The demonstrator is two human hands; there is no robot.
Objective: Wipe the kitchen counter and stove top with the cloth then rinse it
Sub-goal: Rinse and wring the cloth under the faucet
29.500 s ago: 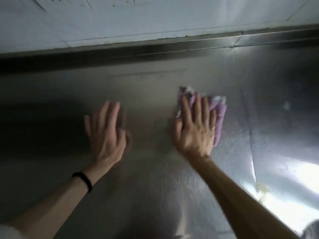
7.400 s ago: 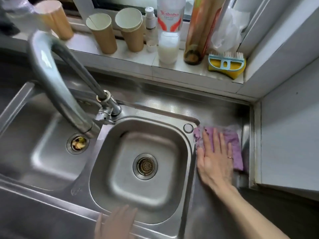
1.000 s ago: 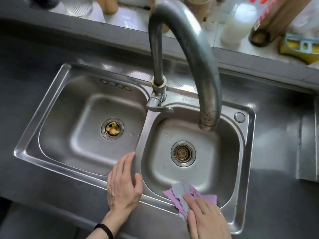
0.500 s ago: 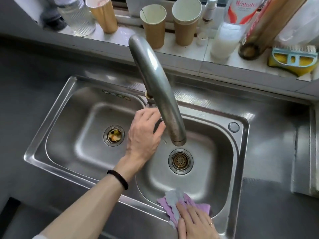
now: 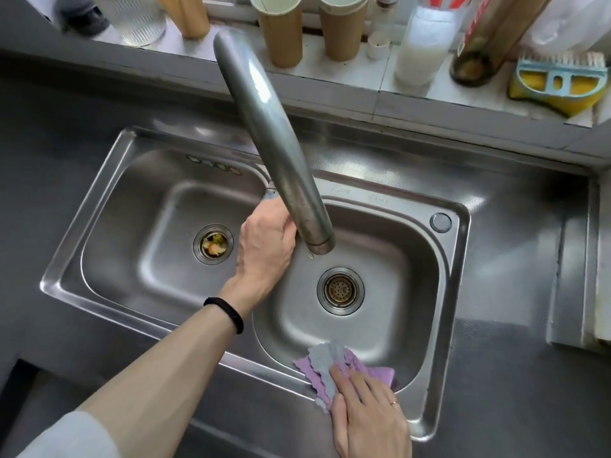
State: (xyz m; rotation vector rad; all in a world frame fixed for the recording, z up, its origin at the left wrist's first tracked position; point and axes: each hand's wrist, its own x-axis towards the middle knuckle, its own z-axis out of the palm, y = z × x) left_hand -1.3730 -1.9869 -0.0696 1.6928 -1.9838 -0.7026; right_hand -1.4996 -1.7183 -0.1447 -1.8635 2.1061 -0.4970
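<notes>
The faucet spout (image 5: 271, 140) slanted across frame centre, the left grip (image 5: 264, 246) holding the faucet handle (image 5: 271, 194) behind it; the left basin (image 5: 148, 233) at centre-left lay open.

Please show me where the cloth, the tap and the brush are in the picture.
cloth (image 5: 325, 357), head view: the grey fold at its top.
tap (image 5: 264, 117), head view: the middle of its spout.
brush (image 5: 558, 84), head view: its blue and yellow back.
</notes>
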